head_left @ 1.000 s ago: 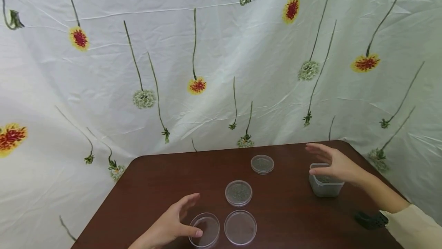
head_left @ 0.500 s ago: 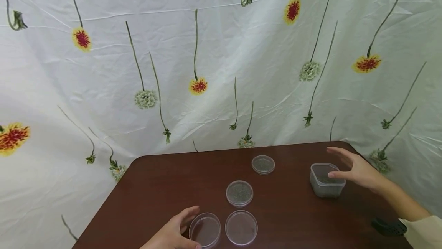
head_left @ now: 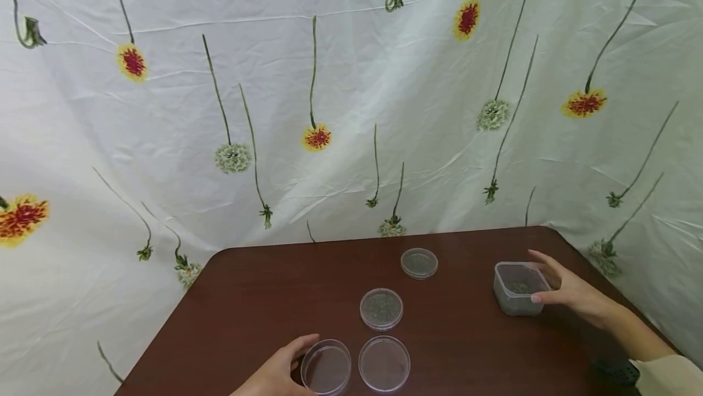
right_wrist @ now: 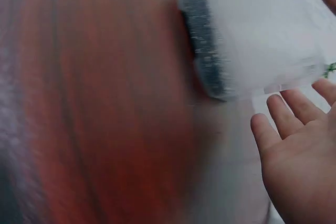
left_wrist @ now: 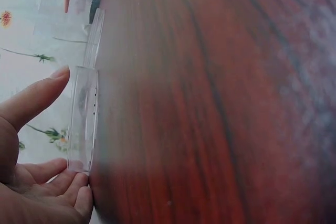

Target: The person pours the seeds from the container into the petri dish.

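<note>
My left hand curves around a clear round petri dish near the table's front. In the left wrist view, the dish stands between thumb and fingers, with fingertips at its wall and a few dark specks along its base. At the right, my right hand is spread at the side of a clear plastic tub. Dark grains fill the tub's lower part, seen through its wall in the right wrist view. There the fingers of this hand lie straight beside the tub.
Another clear dish lies just right of the first one. Behind it are two petri dishes with dark grains, a nearer one and a farther one. A flowered white cloth hangs behind the brown table.
My left hand has come lower toward me, and its thumb has moved from over the dish to its near side. My right hand has shifted right and down, from above the tub to its right side.
</note>
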A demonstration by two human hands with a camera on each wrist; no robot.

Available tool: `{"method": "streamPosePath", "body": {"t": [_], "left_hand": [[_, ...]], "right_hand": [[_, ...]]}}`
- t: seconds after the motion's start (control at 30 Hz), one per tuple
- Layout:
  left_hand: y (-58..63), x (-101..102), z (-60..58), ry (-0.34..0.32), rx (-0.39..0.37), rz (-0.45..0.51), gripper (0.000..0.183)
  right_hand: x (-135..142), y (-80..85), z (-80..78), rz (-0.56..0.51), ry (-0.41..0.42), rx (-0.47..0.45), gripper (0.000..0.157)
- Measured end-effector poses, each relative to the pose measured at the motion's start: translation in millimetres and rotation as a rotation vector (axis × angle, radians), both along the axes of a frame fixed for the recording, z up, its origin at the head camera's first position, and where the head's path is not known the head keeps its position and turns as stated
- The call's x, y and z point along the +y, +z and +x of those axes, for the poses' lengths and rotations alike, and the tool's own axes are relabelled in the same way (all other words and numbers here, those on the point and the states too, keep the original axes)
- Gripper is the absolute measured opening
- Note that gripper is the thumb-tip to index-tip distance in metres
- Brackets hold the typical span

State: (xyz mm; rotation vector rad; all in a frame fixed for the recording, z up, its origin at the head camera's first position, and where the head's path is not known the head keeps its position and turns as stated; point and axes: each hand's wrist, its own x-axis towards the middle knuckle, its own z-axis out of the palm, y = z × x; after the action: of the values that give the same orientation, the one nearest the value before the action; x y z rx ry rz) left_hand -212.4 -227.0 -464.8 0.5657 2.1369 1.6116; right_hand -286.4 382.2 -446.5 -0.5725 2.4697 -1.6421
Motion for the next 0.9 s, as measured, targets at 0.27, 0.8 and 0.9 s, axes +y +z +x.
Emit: {"method": "streamPosePath", "body": {"t": [0.27,0.8,0.9], "left_hand": [[-6.5,-1,-4.5,-0.016,0.051,-0.041,0.089],[2.2,1,-0.3,-0.004,0.014,-0.006,0.084],[1.6,0,0.8,0.000,0.027,-0.015,0.084]], "right_hand": [[-3,-17.7,-0.5,-0.090,0.047,-0.091,0.092],[-3,-17.8,-5.0,-0.014,0.021,-0.113,0.079],[-4,-17.6,-4.1,-0.017,0.010,-0.095,0.078]]}}
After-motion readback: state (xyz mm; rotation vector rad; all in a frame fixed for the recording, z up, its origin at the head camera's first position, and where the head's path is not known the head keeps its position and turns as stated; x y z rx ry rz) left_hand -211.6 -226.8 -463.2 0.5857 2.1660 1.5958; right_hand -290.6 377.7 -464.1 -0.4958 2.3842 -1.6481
